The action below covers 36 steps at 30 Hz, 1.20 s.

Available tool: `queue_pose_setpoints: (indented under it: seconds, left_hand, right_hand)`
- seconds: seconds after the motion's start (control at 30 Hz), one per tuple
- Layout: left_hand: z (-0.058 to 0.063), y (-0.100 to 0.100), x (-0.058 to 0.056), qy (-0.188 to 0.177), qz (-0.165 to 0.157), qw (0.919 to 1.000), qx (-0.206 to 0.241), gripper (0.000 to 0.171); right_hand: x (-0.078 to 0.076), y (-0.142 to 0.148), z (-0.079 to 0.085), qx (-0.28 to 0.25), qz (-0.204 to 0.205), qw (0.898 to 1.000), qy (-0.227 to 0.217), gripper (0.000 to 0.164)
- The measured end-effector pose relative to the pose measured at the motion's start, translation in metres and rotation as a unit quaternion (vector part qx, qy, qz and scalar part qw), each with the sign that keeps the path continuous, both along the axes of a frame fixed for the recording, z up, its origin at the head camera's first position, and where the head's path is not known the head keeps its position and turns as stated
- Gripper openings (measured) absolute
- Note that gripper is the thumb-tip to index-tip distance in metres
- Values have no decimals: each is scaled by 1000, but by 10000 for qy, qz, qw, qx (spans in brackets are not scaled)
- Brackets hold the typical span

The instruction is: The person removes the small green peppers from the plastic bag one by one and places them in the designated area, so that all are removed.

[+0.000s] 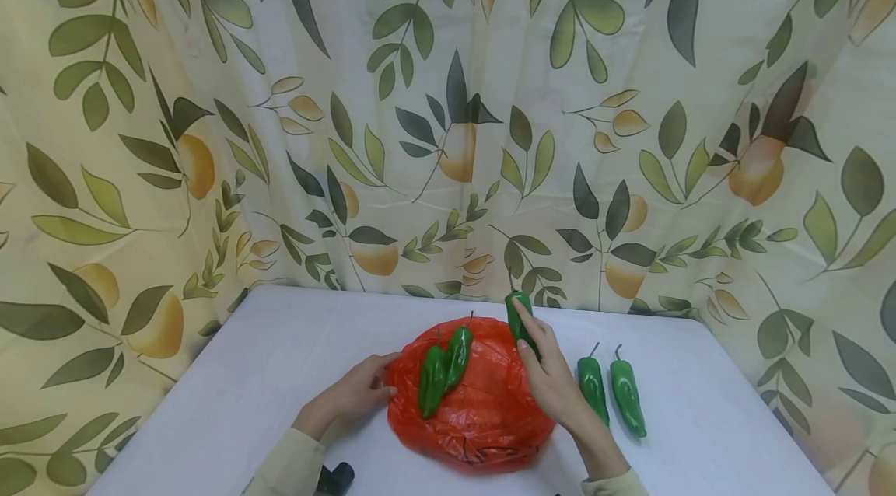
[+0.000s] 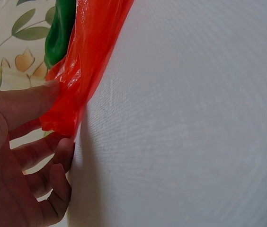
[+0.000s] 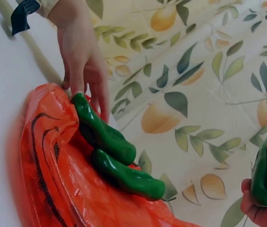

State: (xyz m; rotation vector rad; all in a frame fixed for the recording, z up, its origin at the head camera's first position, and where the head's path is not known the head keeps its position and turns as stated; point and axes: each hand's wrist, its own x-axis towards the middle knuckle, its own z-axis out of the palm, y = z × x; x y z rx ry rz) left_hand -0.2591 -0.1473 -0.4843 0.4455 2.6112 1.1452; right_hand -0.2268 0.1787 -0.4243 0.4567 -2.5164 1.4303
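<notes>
A red plastic bag [image 1: 483, 412] lies spread on the white table. My left hand [image 1: 358, 389] pinches its left edge; in the left wrist view the thumb [image 2: 34, 101] presses on the red film with fingers behind it. Two glossy green peppers, one [image 1: 432, 383] beside the other [image 1: 458, 358], lie on the left half of the bag. My right hand [image 1: 549, 383] grips another green pepper [image 1: 519, 316] above the bag's right side. That same pepper [image 3: 264, 182] shows between thumb and fingers at the right edge of the right wrist view.
To the right of the bag, two more green peppers lie side by side on the table [image 1: 700, 403], the nearer one [image 1: 591, 381] partly behind my right forearm, the other [image 1: 628, 396] fully visible. A black object [image 1: 337, 478] sits by the left sleeve. A leaf-and-fruit patterned curtain [image 1: 434, 130] hangs behind.
</notes>
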Motion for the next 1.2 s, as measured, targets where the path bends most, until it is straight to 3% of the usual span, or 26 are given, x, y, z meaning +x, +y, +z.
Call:
queue_pose_setpoints:
  seconds: [0.4, 0.7, 1.2]
  left_hand:
    - [2, -5, 2, -16, 90, 10000, 24, 64]
    - [-3, -2, -4, -100, 54, 9999, 27, 63]
    - [-1, -1, -2, -185, 53, 9998, 2, 63]
  right_hand:
    - [2, -2, 13, -325, -1, 9994, -132, 63]
    - [9, 13, 17, -401, -74, 9991, -112, 65]
    - [28, 41, 17, 706, -330, 9969, 56, 64]
